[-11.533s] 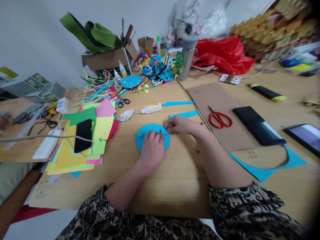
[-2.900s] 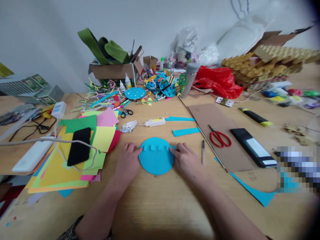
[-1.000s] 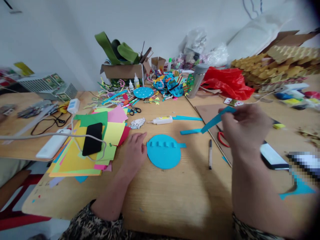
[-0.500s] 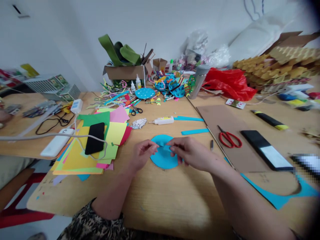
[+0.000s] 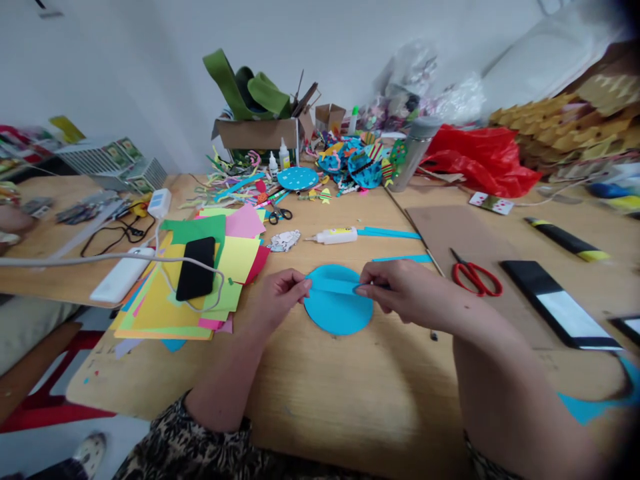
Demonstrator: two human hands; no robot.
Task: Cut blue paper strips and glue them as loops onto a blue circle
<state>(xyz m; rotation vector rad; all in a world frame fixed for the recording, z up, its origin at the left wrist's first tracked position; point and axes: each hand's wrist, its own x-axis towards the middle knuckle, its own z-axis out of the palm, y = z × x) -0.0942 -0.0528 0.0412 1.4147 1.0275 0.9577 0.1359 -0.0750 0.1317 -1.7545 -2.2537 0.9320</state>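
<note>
A short blue paper strip [image 5: 334, 286] is stretched between my two hands, over a round blue paper disc [image 5: 339, 317] on the table. My left hand [image 5: 286, 297] pinches the strip's left end at the disc's left edge. At the right edge of the disc, my right hand [image 5: 400, 290] pinches the other end between thumb and fingers. Beyond the disc lie a white glue bottle [image 5: 337, 235], a pair of blue strips [image 5: 390, 233] and another blue strip [image 5: 403, 258], partly behind my right hand.
Coloured paper sheets [image 5: 165, 320] and a black phone [image 5: 196, 269] lie at left. Red-handled scissors [image 5: 477, 279] rest on brown cardboard [image 5: 450, 233] at right. A metal bottle [image 5: 414, 153] and a cardboard box [image 5: 260, 133] stand at the back. Another person's leg shows at far left.
My hands have moved apart, and the blue strip between them is now pulled out straight and flatter. The view has shifted slightly, uncovering more of the disc.
</note>
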